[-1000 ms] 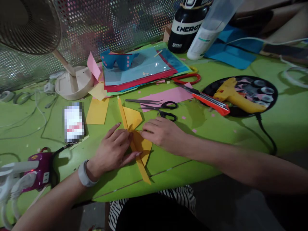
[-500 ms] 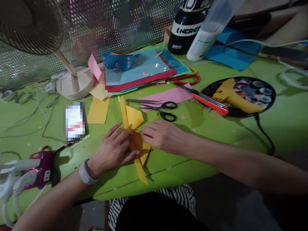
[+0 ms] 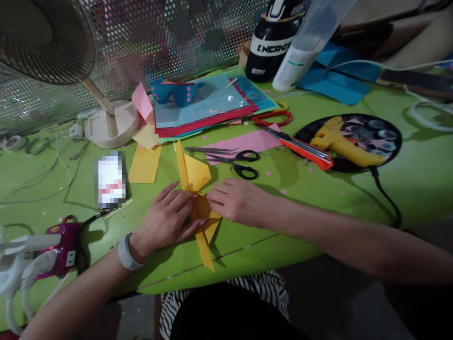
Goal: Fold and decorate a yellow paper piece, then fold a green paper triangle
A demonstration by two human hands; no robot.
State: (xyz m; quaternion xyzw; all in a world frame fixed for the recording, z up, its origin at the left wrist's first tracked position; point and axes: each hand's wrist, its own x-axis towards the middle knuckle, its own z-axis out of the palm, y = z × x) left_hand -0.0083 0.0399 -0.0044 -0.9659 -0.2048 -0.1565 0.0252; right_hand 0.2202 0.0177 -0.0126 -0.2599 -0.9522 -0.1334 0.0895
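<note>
A folded yellow paper (image 3: 198, 174) lies on the green table (image 3: 283, 198) near its front edge, with a long narrow strip along its left side and angled flaps to the right. My left hand (image 3: 170, 217) grips the strip side at the middle, its thumb pressed across the lower part. On the right side, my right hand (image 3: 237, 200) has its fingers bent down and closed on the paper's middle. Both sets of fingertips nearly meet there, partly hiding the fold. Just beyond lie black-handled scissors (image 3: 247, 163) and tweezers (image 3: 208, 150).
Behind are a pink paper strip (image 3: 240, 144), an orange box cutter (image 3: 311, 153), and a yellow glue gun (image 3: 339, 139) on a black dish. Blue paper glasses (image 3: 173, 92) rest on stacked sheets. A phone (image 3: 111, 182), a purple power strip (image 3: 65, 245) and a fan (image 3: 111, 125) stand left.
Both hands keep their places on the yellow paper, with hardly any movement. The whole view has shifted very slightly.
</note>
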